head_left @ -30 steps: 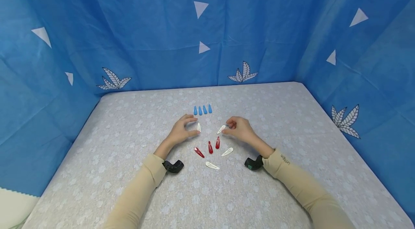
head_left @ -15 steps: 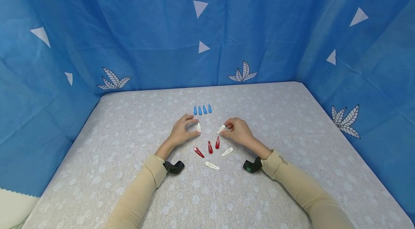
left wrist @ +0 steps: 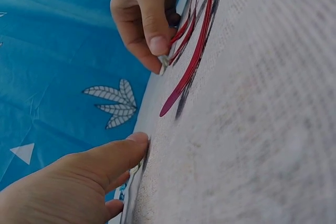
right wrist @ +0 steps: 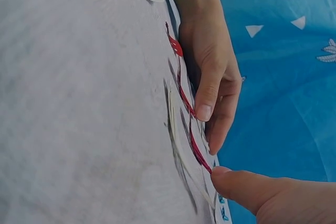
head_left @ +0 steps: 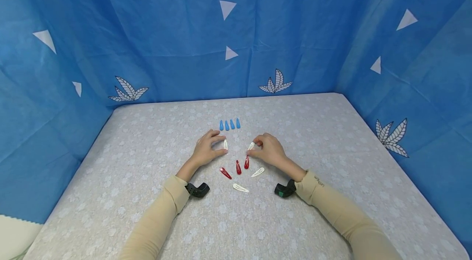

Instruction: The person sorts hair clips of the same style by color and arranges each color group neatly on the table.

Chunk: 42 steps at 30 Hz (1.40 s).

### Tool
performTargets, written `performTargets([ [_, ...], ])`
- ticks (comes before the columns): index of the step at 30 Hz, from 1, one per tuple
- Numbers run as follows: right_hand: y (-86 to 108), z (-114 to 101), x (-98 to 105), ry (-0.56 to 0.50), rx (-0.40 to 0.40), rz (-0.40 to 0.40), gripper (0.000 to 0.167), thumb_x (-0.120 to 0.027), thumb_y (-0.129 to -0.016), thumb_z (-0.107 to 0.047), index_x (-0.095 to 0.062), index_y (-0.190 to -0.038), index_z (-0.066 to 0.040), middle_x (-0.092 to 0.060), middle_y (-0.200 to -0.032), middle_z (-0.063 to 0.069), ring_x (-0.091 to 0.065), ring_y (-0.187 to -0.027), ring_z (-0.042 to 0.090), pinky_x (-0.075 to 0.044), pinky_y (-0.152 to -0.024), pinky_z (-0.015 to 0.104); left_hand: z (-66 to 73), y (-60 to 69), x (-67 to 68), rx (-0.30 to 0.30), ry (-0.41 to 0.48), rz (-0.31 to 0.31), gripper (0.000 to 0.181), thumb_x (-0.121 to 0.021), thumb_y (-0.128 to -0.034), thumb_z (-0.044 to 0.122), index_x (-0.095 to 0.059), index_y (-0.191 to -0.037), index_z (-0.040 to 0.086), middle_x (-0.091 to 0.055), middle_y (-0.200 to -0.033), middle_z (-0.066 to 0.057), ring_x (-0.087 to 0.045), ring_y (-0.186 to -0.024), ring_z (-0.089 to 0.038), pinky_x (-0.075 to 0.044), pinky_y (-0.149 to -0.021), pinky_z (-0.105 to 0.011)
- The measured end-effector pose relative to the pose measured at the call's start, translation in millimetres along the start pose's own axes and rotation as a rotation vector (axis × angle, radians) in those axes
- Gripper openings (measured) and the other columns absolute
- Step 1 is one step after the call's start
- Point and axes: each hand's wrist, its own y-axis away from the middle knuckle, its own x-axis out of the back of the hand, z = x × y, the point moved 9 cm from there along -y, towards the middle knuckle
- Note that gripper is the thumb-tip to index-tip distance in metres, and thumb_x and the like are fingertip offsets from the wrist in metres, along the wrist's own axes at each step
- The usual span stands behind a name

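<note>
Several snap hair clips lie on the table. My left hand holds a white hair clip by its two ends, between thumb and finger, below the row of blue clips. Across from it, my right hand has thumb and fingers at the ends of another white hair clip, which lies slanted. In the left wrist view the right hand pinches that clip's pale tip. A red hair clip lies just below the right thumb, with two more red hair clips to its left.
Several blue hair clips stand in a row behind the hands. Two other white hair clips lie nearer the front, one of them right of the red ones. A patterned cloth covers the table; a blue curtain hangs around it.
My right hand has shifted slightly left, its thumb moving in to the lower end of the slanted white hair clip. The left hand stays nearly still at its clip.
</note>
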Motion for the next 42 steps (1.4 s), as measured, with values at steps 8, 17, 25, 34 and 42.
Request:
performTargets([
  [8,-1.1,-1.1,-2.0,0.015,-0.007,-0.003,0.048,-0.085,-0.073,-0.041,-0.074,-0.104,-0.006,-0.063,-0.085,0.003,-0.056,-0.076,0.015,-0.047,-0.065,0.030,-1.7,0.9,-0.4,-0.014,-0.011,0.013,0.050,-0.077,-0.0830,0.028,-0.065,-0.127,0.009,-0.043,-0.149,-0.018,-0.024,-0.146,-0.042,-0.020,-0.116,-0.063],
  [17,-0.9,-4.0,-1.0,0.014,0.025,0.008,0.046,-0.086,-0.073,-0.037,-0.074,-0.103,-0.004,-0.063,-0.083,0.004,-0.054,-0.072,0.015,-0.046,-0.063,0.029,-3.6,1.2,-1.4,-0.011,-0.010,0.018,0.050,-0.078,-0.0823,0.029,-0.066,-0.126,0.009,-0.044,-0.149,-0.018,-0.025,-0.147,-0.041,-0.019,-0.117,-0.062],
  [25,-0.7,1.9,0.5,-0.071,0.009,0.003,0.043,-0.086,-0.074,-0.031,-0.072,-0.103,-0.002,-0.065,-0.086,0.005,-0.055,-0.072,0.014,-0.047,-0.065,0.027,-3.3,0.3,-0.7,-0.003,0.011,0.029,0.046,-0.078,-0.0831,0.026,-0.067,-0.124,0.007,-0.046,-0.148,-0.018,-0.026,-0.146,-0.041,-0.020,-0.117,-0.062],
  [34,-2.9,6.3,2.6,-0.114,-0.005,-0.017,0.043,-0.084,-0.075,-0.030,-0.071,-0.104,-0.001,-0.068,-0.090,0.007,-0.058,-0.074,0.015,-0.049,-0.066,0.028,-2.1,-2.3,0.9,0.026,0.042,0.013,0.050,-0.079,-0.0814,0.023,-0.065,-0.127,0.008,-0.046,-0.147,-0.017,-0.026,-0.146,-0.041,-0.017,-0.118,-0.062],
  [42,-2.6,4.7,3.8,-0.122,0.011,-0.009,0.042,-0.085,-0.075,-0.029,-0.071,-0.103,-0.001,-0.066,-0.087,0.007,-0.056,-0.071,0.014,-0.047,-0.063,0.027,-1.2,-6.5,-0.9,0.045,-0.047,-0.074,0.058,-0.077,-0.0833,0.030,-0.059,-0.136,0.014,-0.038,-0.153,-0.016,-0.026,-0.145,-0.039,-0.020,-0.116,-0.062],
])
